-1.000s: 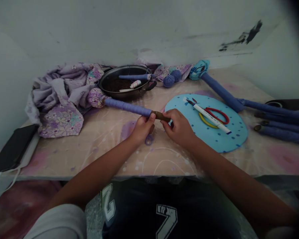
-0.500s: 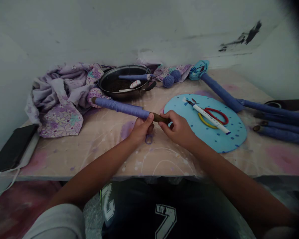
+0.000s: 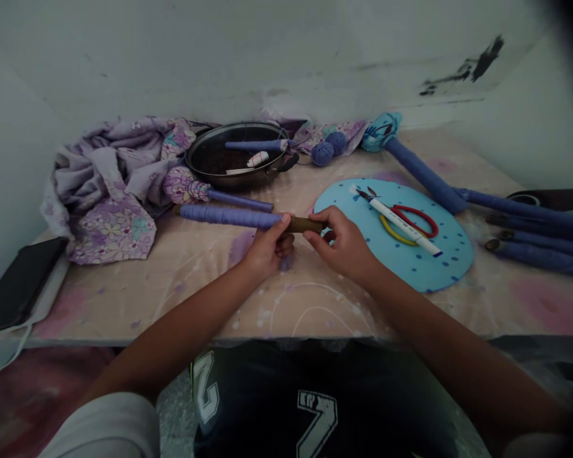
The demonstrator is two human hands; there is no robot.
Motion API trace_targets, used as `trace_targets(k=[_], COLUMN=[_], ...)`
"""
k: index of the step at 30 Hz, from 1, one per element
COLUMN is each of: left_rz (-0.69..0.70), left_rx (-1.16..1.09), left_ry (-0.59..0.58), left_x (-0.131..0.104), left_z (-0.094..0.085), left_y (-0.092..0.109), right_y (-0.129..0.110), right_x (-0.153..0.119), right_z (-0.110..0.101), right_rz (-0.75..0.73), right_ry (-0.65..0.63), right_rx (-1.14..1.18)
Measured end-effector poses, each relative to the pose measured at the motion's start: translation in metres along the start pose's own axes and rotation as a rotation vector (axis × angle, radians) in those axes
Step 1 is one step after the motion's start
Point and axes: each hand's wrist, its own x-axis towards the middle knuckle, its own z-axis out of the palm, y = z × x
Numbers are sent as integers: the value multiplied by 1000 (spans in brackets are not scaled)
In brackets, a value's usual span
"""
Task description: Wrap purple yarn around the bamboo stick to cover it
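Note:
A stick wrapped in blue-purple yarn (image 3: 229,215) lies nearly level across the middle, its brown end bare at the right. My left hand (image 3: 270,247) is closed on it where the wrapping stops, thumb on top. Thumb and fingers of my right hand (image 3: 337,242) pinch the bare brown end. Just behind the stick is a thinner purple rod (image 3: 241,200) with a floral cloth head (image 3: 184,184). To the right lies a blue spotted mat (image 3: 439,273) bearing a white marker (image 3: 403,226) and red-handled (image 3: 423,219) and yellow-handled loops.
A black pan (image 3: 205,180) holds a purple rod and small white items. Beside it sit yarn balls (image 3: 323,153). Crumpled floral cloth (image 3: 119,216) and a dark notebook (image 3: 21,283) are at the left. Several wrapped rods (image 3: 544,251) lie at the right.
The stick's left end has dropped, so it lies more level and shows the thinner rod behind it. Both hands still hold it.

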Motion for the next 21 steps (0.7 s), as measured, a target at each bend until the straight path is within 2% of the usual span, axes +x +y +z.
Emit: trace_targets(k=[2, 3, 5, 9, 11, 15, 19, 21], left_rz=[-11, -11, -9, -1, 6, 45, 60, 63], left_rx=[-34, -45, -54, -52, -30, 39, 83, 87], left_ry=[6, 3, -8, -30, -39, -91, -170, -192], left_x=[1, 2, 2, 1, 1, 0, 0, 0], left_z=[-2, -2, -4, -3, -3, -4, -6, -6], left_y=[0, 0, 0, 1, 2, 1, -1, -2], right_y=[0, -1, -3, -5, -4, 6, 15, 16], right_x=[-1, -2, -1, 2, 2, 0, 0, 1], right_z=[2, 2, 1, -3, -3, 0, 3, 2], right_rz=[-114, -113, 4, 352, 378, 174, -108, -129], right_ry=[47, 47, 3, -160, -184, -149, 15, 23], right_rx=[-122, -118, 28, 406, 439, 364, 210, 221])
